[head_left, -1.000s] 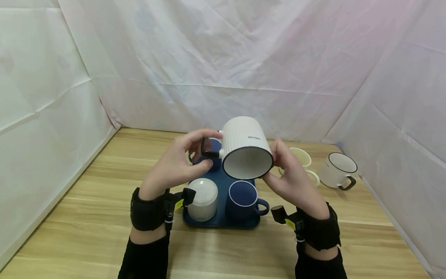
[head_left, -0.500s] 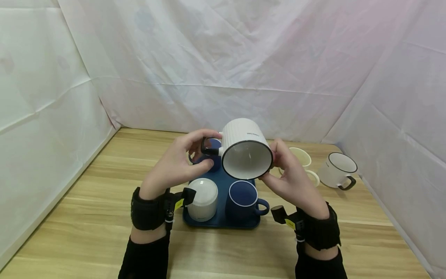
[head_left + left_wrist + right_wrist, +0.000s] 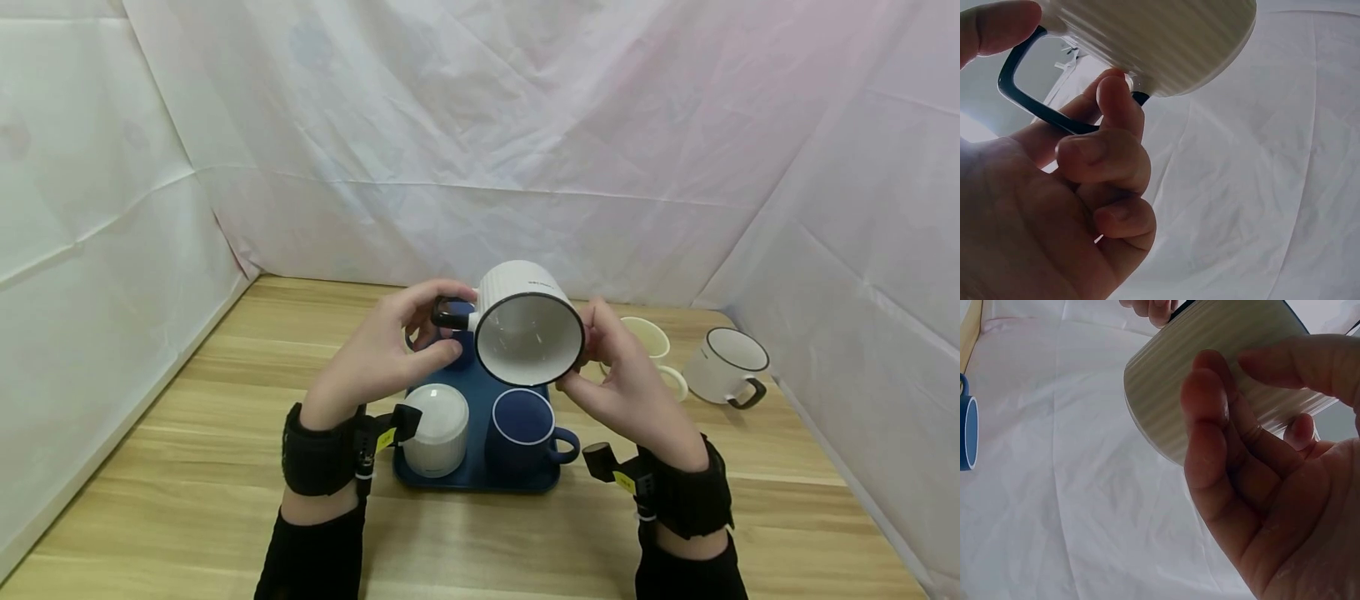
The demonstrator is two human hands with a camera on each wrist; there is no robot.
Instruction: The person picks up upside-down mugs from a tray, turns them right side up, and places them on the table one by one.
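A white ribbed mug (image 3: 525,321) with a black rim and black handle (image 3: 450,317) hangs tipped above the blue tray (image 3: 474,475), its mouth turned toward me. My left hand (image 3: 390,350) pinches the handle (image 3: 1029,100) between thumb and fingers. My right hand (image 3: 618,371) holds the mug's ribbed side (image 3: 1210,381) with curled fingers. On the tray stand a white ribbed mug (image 3: 438,429), upside down, and a dark blue mug (image 3: 525,429); another blue mug (image 3: 459,346) behind is mostly hidden.
A cream mug (image 3: 652,346) and a white mug with a black rim (image 3: 727,367) stand on the wooden table (image 3: 187,433) at the right. White cloth walls (image 3: 480,125) close in the table at the back and both sides.
The held mug has tipped further, so its open mouth faces me more fully, and it sits slightly lower. Both hands keep their hold.
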